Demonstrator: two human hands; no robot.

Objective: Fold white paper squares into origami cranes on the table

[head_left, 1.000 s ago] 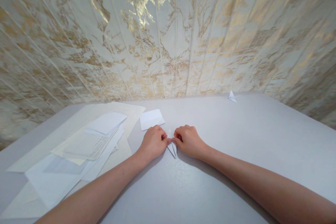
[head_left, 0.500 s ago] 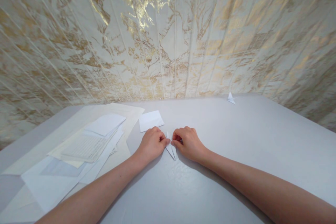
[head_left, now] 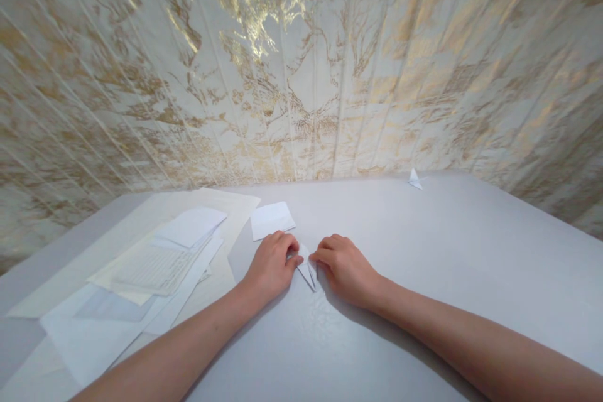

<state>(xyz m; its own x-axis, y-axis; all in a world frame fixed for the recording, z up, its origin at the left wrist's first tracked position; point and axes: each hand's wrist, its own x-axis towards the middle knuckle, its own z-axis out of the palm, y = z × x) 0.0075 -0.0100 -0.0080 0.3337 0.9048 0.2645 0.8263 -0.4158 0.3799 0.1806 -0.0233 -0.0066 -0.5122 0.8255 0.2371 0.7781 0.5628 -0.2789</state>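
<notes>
A small piece of folded white paper (head_left: pixel 308 275), narrow and pointed towards me, lies on the table between my hands. My left hand (head_left: pixel 273 265) pinches its left edge, with the thumb on top and the fingers curled behind it. From the other side, my right hand (head_left: pixel 347 269) holds its right edge with closed fingertips; the thumb is partly hidden below the fingers. The paper's far end shows as a tip between the two hands. Just beyond my left hand lies a flat white folded sheet (head_left: pixel 272 218).
Loose papers (head_left: pixel 101 342) overlap on the left, among them a lined sheet with writing (head_left: pixel 153 271). A small folded paper figure (head_left: pixel 414 179) stands near the far right edge of the pale table (head_left: pixel 471 251). Behind the table hangs a white and gold patterned curtain (head_left: pixel 301 75).
My right hand has turned slightly, its index finger now stretched further over the paper's edge. The left fingers have shifted a little. The whole view has moved slightly.
</notes>
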